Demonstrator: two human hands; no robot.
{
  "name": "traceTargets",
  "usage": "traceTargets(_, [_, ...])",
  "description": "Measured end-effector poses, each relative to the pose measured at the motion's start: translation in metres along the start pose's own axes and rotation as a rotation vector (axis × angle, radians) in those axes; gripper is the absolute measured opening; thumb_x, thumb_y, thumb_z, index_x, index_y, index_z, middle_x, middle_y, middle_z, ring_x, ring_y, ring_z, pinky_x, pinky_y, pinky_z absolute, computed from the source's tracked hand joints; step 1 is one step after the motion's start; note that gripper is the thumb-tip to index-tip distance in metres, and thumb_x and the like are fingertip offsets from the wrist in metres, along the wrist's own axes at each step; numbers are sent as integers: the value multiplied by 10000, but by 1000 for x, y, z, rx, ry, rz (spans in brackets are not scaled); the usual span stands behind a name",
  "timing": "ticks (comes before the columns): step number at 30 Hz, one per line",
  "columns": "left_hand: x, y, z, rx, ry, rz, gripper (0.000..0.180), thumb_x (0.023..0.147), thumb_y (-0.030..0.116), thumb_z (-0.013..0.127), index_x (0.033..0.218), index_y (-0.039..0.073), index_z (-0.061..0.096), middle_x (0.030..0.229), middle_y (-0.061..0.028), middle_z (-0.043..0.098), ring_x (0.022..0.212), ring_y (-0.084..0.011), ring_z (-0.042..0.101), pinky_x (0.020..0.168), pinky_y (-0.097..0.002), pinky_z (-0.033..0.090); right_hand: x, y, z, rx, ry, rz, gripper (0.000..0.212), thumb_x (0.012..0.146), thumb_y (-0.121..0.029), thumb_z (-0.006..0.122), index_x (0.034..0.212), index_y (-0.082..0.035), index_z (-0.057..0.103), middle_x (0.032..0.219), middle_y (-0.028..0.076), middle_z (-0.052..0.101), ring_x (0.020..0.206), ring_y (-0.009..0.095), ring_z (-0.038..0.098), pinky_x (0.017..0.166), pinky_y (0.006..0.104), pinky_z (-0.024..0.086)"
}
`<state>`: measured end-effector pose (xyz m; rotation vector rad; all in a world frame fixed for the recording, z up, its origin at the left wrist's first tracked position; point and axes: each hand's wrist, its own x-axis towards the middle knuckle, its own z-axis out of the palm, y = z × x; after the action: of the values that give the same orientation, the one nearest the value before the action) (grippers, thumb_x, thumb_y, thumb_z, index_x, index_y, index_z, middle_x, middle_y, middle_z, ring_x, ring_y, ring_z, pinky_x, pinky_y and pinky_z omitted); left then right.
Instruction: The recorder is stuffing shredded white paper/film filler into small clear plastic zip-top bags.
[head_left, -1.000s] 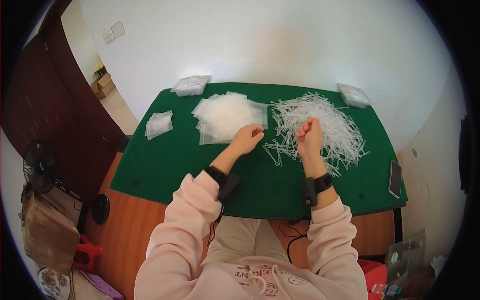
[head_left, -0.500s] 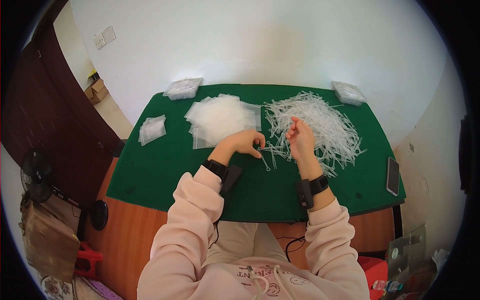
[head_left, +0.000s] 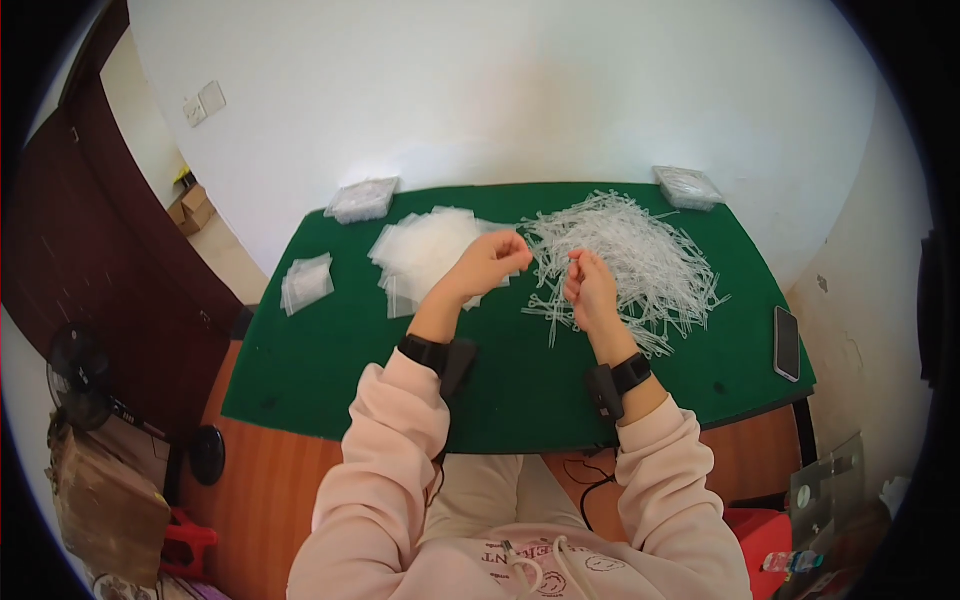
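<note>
My left hand [head_left: 492, 264] hovers over the right edge of a heap of transparent plastic bags [head_left: 430, 245], fingertips pinched together. Whatever sits in that pinch is too small to make out. Facing it, my right hand [head_left: 592, 290] is curled above the near left side of a big pile of thin transparent plastic sticks with looped ends [head_left: 640, 250]. Its thumb and fingers are closed, and I cannot tell what they hold. A narrow gap separates the two hands. A few loose sticks [head_left: 549, 318] lie on the green cloth just left of my right wrist.
A small stack of bags [head_left: 307, 284] lies at the left of the green-covered table [head_left: 330, 370]. Transparent boxes stand at the back left [head_left: 362, 200] and back right [head_left: 688, 187]. A phone [head_left: 787, 344] rests by the right edge. A black fan [head_left: 80, 375] stands at far left.
My left hand has risen away from the table toward my right hand, its fingers now pinched. The looped stick that was under its fingertips is gone from that spot. My right hand has come slightly nearer.
</note>
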<state>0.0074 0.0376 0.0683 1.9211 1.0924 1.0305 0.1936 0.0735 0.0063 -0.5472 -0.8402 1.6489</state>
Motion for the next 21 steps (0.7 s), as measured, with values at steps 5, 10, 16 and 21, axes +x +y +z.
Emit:
traceTargets(5, [17,23,22,-359,318,84,194,816,186,616,710,45,535,640,10,538,575,-41,455,515,-193,360,-7,-1,13,-83,-50,11,229,944,-234,385,945,-41,508,659,-17,442,515,65,362,453,206,300])
traceTargets(10, [19,3,42,-99,331,55,205,822,195,615,704,50,533,596,29,514,545,-34,438,486,-197,348,-4,1,16,-42,-22,-98,233,942,-230,389,957,-36,516,714,2,498,563,73,432,493,218,356])
traceTargets(16, [13,-4,55,153,304,-3,235,783,225,645,684,41,537,569,-20,521,511,-93,464,475,-253,370,-1,3,24,33,58,-162,221,939,-215,391,963,-29,507,839,66,574,713,157,553,668,286,464])
traceTargets(21, [10,-1,61,334,168,-23,258,747,276,658,695,43,561,597,-75,555,537,-199,524,513,-318,410,-4,-2,16,75,11,-169,183,933,-204,398,916,-45,486,828,65,569,792,198,565,724,323,482])
